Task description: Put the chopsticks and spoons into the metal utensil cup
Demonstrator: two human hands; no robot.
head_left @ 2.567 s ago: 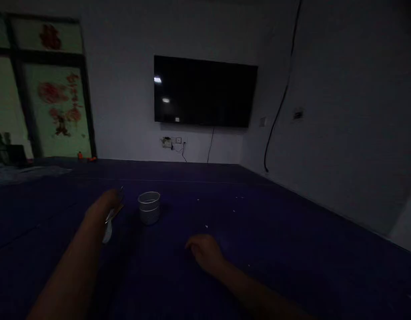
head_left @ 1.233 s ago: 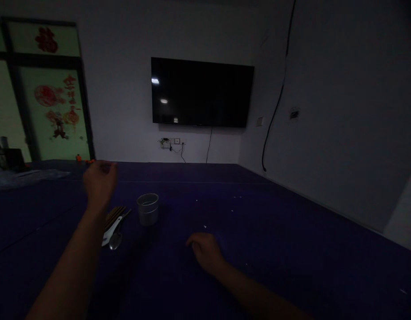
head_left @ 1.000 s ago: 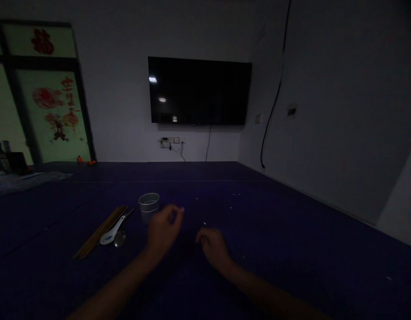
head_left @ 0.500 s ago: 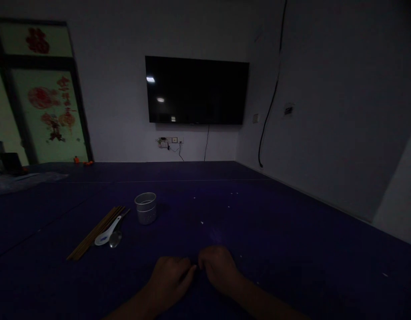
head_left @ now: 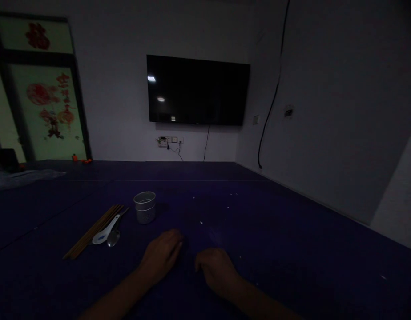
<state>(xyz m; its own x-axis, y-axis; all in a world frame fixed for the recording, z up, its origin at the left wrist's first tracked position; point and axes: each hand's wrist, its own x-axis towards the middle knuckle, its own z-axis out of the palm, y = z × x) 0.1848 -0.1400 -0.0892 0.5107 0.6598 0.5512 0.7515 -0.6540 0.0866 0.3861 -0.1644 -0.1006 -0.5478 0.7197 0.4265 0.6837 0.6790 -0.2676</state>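
My left hand (head_left: 163,250) hovers over or rests on the dark blue surface, in front of a grey metal cup (head_left: 145,214), without touching it. Its thumb is a little apart from the loosely bent fingers, and nothing shows in it. To its right, my right hand (head_left: 216,269) rests with fingers curled under, closed, and no object shows in it. The cup stands upright, with small holes low in its wall. Left of the cup lie several wooden chopsticks (head_left: 92,233), a white soup spoon (head_left: 105,232) and a metal spoon (head_left: 113,238), side by side.
Small white scraps (head_left: 201,222) dot the dark blue surface (head_left: 292,249). Crumpled clear plastic (head_left: 28,177) lies far left, with small orange things (head_left: 86,161) near the door. A television (head_left: 197,91) hangs on the back wall, and a black cable (head_left: 271,106) runs down the right wall.
My left hand has moved forward and left, away from my right hand and nearer to the cup. My right hand has stayed almost in place. The view has shifted slightly.
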